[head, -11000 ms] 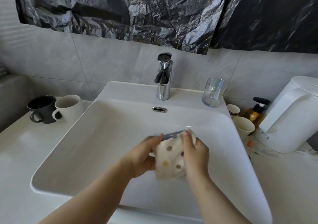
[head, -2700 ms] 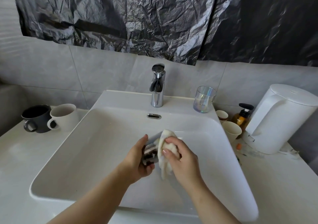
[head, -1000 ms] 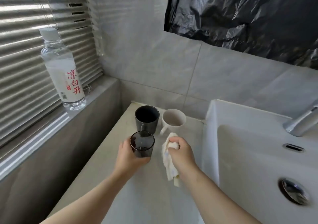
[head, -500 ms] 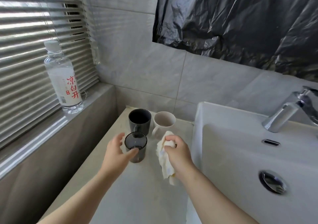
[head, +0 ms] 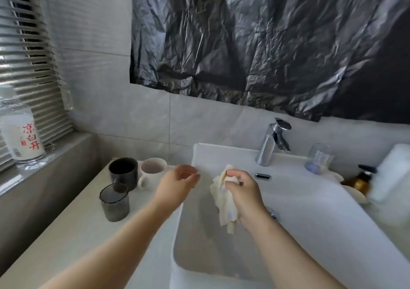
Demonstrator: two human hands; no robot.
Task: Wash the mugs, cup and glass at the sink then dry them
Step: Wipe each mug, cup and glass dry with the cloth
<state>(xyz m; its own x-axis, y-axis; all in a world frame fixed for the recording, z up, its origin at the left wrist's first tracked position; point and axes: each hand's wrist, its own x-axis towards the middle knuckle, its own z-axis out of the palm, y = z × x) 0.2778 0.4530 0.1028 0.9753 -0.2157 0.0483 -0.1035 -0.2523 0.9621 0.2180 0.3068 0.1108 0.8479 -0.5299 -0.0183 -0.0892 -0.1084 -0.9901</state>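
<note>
Window ledge: a water bottle [head: 21, 133] with red characters on its label stands upright in front of the slatted blinds [head: 26, 55].
Worktop [head: 66, 240], back: a dark mug [head: 123, 173] and a white mug [head: 153, 171] stand upright side by side, mouths up (touching or just apart, I cannot tell).
Worktop, front: a smoked glass [head: 114, 202] stands upright just in front of the dark mug, apart from both hands.
Left hand [head: 177, 184]: it hovers over the sink's left rim with the fingers loosely curved and spread, holding nothing. It is near the white mug and clear of it.
Cloth [head: 225, 200]: pale and bunched, it hangs down over the basin from the right hand's grip.
Right hand [head: 244, 191]: the fingers are curled tight round the top of the cloth, above the basin. The two hands are apart.
Sink [head: 310, 211]: a white rectangular basin with an overflow slot in the back wall.
Tap [head: 271, 144]: chrome, at the middle of the back ledge.
Clear glass [head: 318, 159]: upright on the back ledge, right of the tap (blurred).
Far right: an amber pump bottle [head: 360, 180] stands beside a tall white container [head: 392, 173].
Wall: a crumpled black plastic sheet [head: 266, 44] hangs above the tiles.
</note>
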